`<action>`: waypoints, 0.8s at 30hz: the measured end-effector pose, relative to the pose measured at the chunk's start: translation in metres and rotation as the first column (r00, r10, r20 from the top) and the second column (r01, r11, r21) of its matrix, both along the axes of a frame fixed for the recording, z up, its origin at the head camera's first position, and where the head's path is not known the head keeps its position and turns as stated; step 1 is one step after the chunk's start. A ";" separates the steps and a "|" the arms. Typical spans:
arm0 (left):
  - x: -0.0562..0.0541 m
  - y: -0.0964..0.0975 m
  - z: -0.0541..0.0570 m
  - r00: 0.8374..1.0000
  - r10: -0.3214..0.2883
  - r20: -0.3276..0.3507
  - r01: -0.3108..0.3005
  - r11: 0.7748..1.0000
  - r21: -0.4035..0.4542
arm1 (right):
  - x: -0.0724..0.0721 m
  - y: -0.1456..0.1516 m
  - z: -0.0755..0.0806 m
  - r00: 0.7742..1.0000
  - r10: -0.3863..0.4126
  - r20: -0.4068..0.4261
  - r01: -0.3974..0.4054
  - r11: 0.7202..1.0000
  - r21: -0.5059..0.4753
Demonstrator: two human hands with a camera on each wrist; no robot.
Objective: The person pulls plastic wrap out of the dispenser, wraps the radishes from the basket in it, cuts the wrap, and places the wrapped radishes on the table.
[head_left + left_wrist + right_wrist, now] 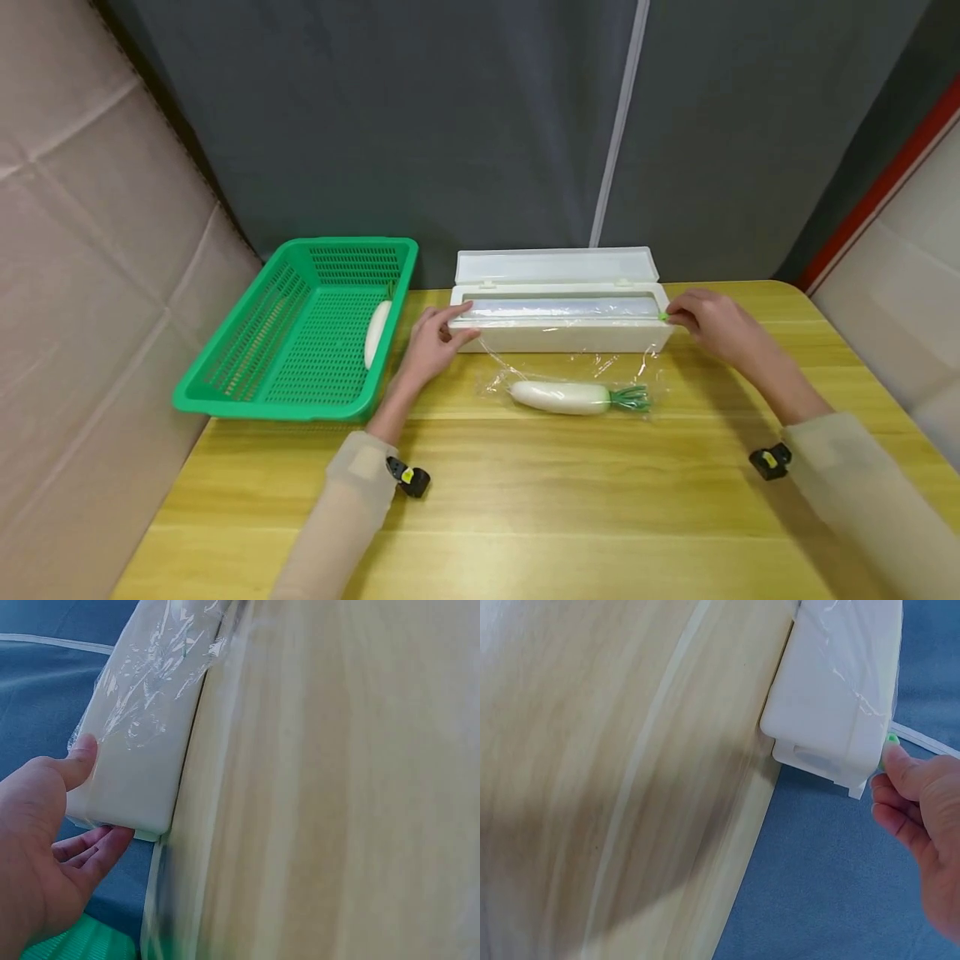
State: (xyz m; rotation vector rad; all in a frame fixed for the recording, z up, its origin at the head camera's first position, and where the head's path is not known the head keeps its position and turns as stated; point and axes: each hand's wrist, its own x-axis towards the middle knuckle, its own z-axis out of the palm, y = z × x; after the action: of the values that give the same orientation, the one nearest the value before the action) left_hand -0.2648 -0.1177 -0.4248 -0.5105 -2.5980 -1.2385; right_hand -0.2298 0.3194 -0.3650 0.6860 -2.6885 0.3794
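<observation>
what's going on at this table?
A person has both hands at a white box with its lid open. The left hand grips its left end; the right hand pinches a small green tab at the right end. Clear film runs from the box down to a white radish on the table. Another radish lies in the green basket to the left.
</observation>
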 end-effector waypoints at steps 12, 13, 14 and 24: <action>0.008 0.003 0.006 0.999 0.030 0.027 -0.030 1.000 -0.005 | 0.009 -0.001 -0.002 0.996 -0.052 -0.073 0.045 0.995 -0.094; 0.008 0.004 0.006 0.999 0.039 0.019 -0.039 0.999 0.008 | 0.010 -0.001 -0.001 0.995 -0.053 -0.085 0.045 0.994 -0.097; 0.009 0.005 0.007 0.999 0.049 0.014 -0.049 0.999 0.021 | 0.011 -0.002 -0.001 0.994 -0.042 -0.102 0.031 0.994 -0.106; 0.016 0.013 0.013 0.997 0.067 -0.034 -0.065 0.997 0.050 | 0.009 -0.017 -0.005 0.986 0.067 -0.153 -0.088 0.987 -0.132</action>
State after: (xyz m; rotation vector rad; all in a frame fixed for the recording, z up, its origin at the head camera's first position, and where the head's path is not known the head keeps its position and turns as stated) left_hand -0.2493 -0.1051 -0.4120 -0.4301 -2.5275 -1.2560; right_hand -0.2208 0.3026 -0.3699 0.7488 -2.4752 0.5087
